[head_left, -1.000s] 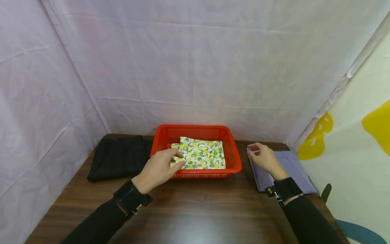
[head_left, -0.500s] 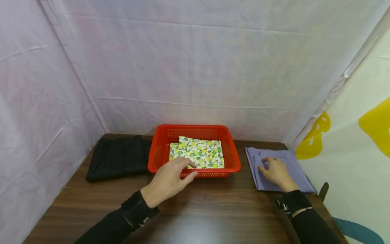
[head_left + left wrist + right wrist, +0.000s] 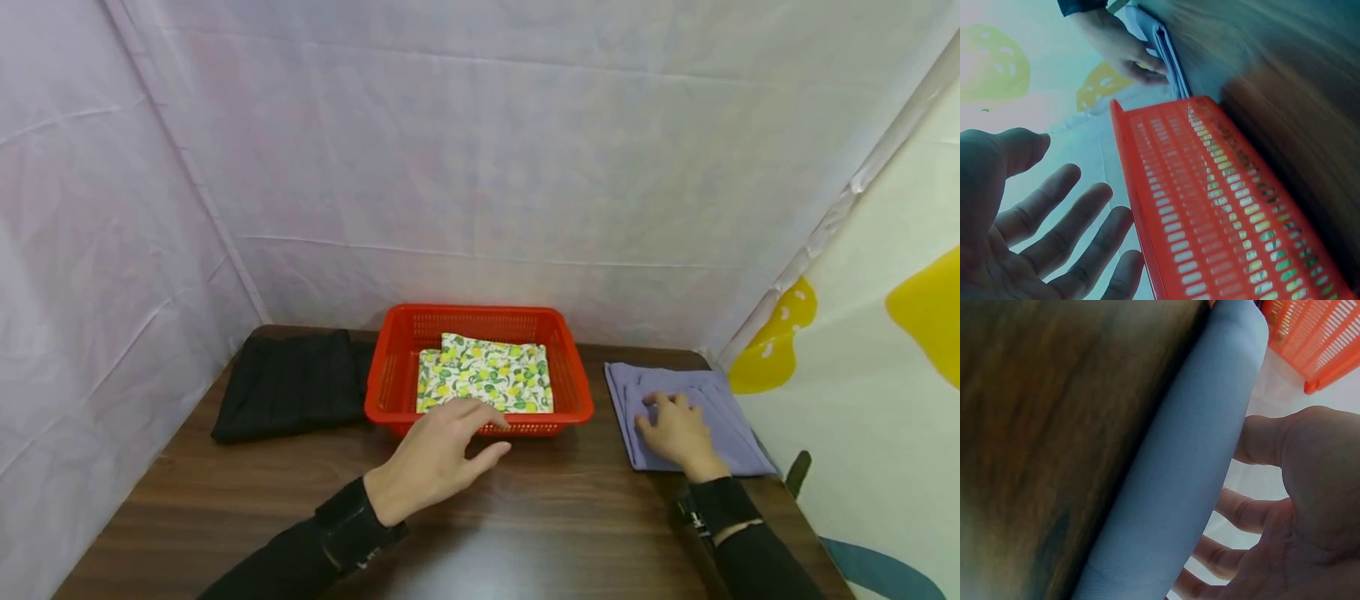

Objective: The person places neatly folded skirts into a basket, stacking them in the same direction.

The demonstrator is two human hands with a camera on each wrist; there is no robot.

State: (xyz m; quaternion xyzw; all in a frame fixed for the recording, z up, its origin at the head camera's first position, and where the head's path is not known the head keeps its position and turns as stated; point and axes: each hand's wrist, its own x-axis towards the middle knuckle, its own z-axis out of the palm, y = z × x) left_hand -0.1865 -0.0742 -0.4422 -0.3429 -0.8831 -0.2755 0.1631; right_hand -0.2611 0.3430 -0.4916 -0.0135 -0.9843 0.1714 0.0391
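A folded lavender cloth (image 3: 720,408) lies on the right of the table. My right hand (image 3: 681,433) touches its top with spread, slightly bent fingertips, as the right wrist view also shows along the folded edge of the cloth (image 3: 1172,456). My left hand (image 3: 442,454) hovers at the front rim of a red plastic basket (image 3: 581,383), its fingers loose and holding nothing. Inside the basket rests a folded white cloth with a lemon print (image 3: 495,375). In the left wrist view the fingers (image 3: 1085,219) are spread beside the basket's slotted wall (image 3: 1179,206).
On the left of the table lies a folded black cloth (image 3: 292,387), close against the basket. White sheeting (image 3: 465,167) encloses the brown wooden table (image 3: 540,517) at the back and left. A white sheet with yellow shapes (image 3: 862,333) hangs along the right edge.
My right hand has left the lavender cloth's far left corner and come nearer onto its middle. My left hand has drawn back from over the basket, toward the right and front.
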